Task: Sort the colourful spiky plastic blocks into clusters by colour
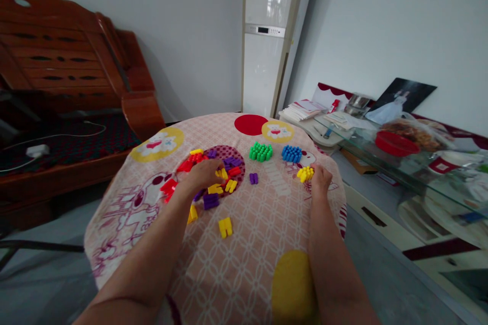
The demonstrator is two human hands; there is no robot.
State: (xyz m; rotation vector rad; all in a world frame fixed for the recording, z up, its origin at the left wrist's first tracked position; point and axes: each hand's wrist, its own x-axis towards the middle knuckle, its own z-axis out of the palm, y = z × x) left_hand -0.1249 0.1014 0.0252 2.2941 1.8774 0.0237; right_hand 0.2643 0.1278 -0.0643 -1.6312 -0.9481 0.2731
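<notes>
Left hand [210, 172]: curled over glossy yellow paired-peg pieces [221, 174], left part of patterned cloth-covered table [263, 213]; grip cannot be confirmed | Right hand [322, 179]: fingers bent, touching knobbly yellow cluster [305, 174] near right edge; closure unclear | Hands: well apart | Ribbed green cluster [261, 151], blue cluster [292, 154]: upright, toward far edge

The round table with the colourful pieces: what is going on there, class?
A person is handling small coloured pieces on a patterned tablecloth. The left hand is at a mixed spread of red, yellow and purple pieces; whether it grips one is hard to tell. The right hand is at a yellow cluster. Beyond it stand a blue cluster and a green cluster, each of one colour. One purple piece lies apart, below the green cluster.
</notes>
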